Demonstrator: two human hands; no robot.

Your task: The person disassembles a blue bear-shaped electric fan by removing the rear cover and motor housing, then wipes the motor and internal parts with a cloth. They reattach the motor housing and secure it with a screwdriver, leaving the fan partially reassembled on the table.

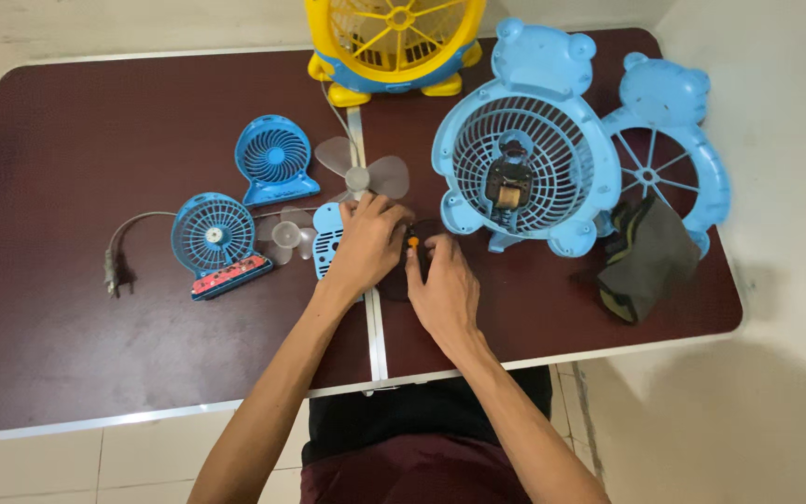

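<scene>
My left hand (367,245) rests on a small blue vented fan housing (326,241) at the table's centre seam, fingers curled over it. My right hand (443,287) lies beside it, fingers closed on a small orange-tipped part (413,242) over a dark round piece. Just above the hands lies a loose grey three-blade propeller (362,175). A small clear propeller (285,234) lies to the left of the housing.
On the dark brown folding table (76,308): a large blue bear-shaped fan body (521,149) with exposed motor, its front grille (669,140), a dark cloth pouch (647,257), two small blue fans (274,159) (214,233), a grey power plug (114,271), a yellow fan (392,42).
</scene>
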